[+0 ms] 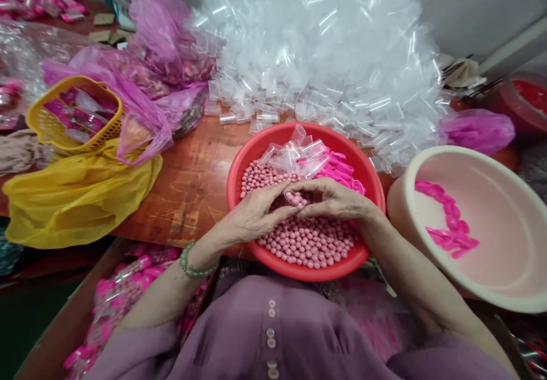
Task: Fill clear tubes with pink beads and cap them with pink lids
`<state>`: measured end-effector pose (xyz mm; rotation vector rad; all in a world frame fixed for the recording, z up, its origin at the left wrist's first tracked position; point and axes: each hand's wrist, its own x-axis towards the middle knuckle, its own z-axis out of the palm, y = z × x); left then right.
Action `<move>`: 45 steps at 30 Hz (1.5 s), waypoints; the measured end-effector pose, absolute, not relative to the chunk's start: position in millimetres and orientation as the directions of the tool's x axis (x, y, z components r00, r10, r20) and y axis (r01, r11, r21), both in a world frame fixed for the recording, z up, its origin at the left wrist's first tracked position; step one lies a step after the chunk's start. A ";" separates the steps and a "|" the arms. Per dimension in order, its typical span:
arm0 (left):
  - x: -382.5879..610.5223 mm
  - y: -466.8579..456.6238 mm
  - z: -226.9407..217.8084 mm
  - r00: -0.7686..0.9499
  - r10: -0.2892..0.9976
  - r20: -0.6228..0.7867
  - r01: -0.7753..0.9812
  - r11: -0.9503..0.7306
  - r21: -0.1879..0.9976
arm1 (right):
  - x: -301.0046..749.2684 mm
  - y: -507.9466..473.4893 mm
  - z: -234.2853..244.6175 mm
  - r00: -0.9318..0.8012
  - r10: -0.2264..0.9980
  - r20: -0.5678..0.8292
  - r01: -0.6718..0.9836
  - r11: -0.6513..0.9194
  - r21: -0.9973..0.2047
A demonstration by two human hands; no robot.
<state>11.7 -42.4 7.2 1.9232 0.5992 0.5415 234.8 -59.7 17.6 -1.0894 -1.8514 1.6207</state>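
Over the red basin (pixel 239 166), a small clear tube (pixel 294 199) filled with pink beads is gripped between the fingertips of the left hand (pixel 256 215) and the right hand (pixel 335 197). Loose pink beads (pixel 311 243) lie in the basin beneath both hands, with empty clear tubes (pixel 299 152) at its far side. A cream bowl (pixel 491 163) stands just right of the basin.
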 end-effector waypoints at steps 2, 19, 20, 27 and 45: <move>15.9 -45.5 5.9 0.720 0.690 0.074 0.175 -0.284 0.943 | 232.4 -61.5 17.7 -0.593 0.790 -0.155 0.265 0.010 -0.964; 15.3 -46.0 -0.7 0.663 0.749 -0.009 0.174 -0.142 0.975 | 223.9 -70.1 25.5 -0.378 0.922 0.081 0.330 0.215 -0.919; 15.4 -45.9 -0.7 0.665 0.747 -0.002 0.173 -0.151 0.973 | 223.5 -69.7 26.1 -0.383 0.920 0.087 0.331 0.225 -0.916; 16.3 -44.3 -4.6 0.652 0.758 0.005 0.111 -0.103 0.988 | 221.7 -68.4 21.2 -0.374 0.920 0.117 0.215 0.209 -0.954; 17.0 -41.6 -2.8 0.666 0.743 0.073 0.059 -0.150 0.987 | 213.5 -68.9 24.7 -0.353 0.927 0.128 0.325 0.250 -0.912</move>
